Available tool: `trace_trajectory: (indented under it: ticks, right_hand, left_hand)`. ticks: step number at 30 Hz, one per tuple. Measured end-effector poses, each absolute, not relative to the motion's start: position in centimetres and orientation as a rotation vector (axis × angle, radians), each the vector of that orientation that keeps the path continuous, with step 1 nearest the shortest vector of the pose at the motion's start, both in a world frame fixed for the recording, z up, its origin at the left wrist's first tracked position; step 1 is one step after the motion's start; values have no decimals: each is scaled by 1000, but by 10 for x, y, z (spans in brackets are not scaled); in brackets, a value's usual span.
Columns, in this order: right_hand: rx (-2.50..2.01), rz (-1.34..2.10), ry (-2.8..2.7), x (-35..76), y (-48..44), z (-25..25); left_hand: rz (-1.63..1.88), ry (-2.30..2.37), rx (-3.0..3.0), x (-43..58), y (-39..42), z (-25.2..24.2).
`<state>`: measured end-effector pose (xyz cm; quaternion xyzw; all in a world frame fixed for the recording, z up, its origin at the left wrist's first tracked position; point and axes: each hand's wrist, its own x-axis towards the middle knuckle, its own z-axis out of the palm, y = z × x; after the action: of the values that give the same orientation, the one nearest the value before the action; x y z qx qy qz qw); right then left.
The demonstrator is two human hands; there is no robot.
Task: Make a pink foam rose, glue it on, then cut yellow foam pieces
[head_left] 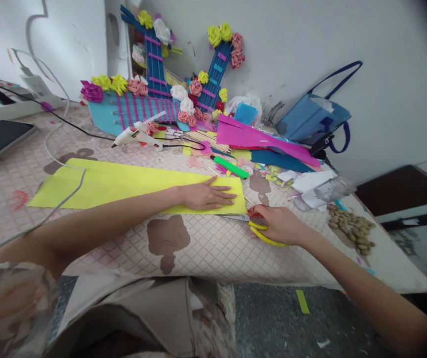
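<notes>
A long sheet of yellow paper (124, 181) lies across the table in front of me. My left hand (208, 194) rests flat on its right end, fingers stretched out. At the paper's lower right corner, my right hand (278, 223) grips a pair of scissors (260, 231) with yellow and red handles. The metal blades point left along the paper's near edge, partly under or against it; I cannot tell how far they are apart. A green cutter-like tool (230, 167) lies just beyond my left hand.
Behind stand paper-flower instrument models (134, 107), a glue gun (138, 135) and magenta paper (261, 139). To the right are a clear bottle (325, 193), a heap of peanuts (351, 228) and a blue bag (315, 119). A white cable (75, 189) crosses the yellow paper; a phone (2, 141) lies left.
</notes>
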<state>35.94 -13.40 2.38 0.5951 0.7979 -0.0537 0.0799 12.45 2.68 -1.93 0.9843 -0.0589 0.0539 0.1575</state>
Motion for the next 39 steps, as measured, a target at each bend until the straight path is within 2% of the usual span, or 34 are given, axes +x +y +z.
trace_trajectory:
  ticks: [16, 39]
  right_hand:
    - [1788, -89, 2352, 355, -140, 32]
    - [1741, -89, 2333, 348, -133, 25]
  left_hand:
    - [259, -108, 2895, 107, 32, -7]
    - [209, -74, 2860, 92, 34, -20]
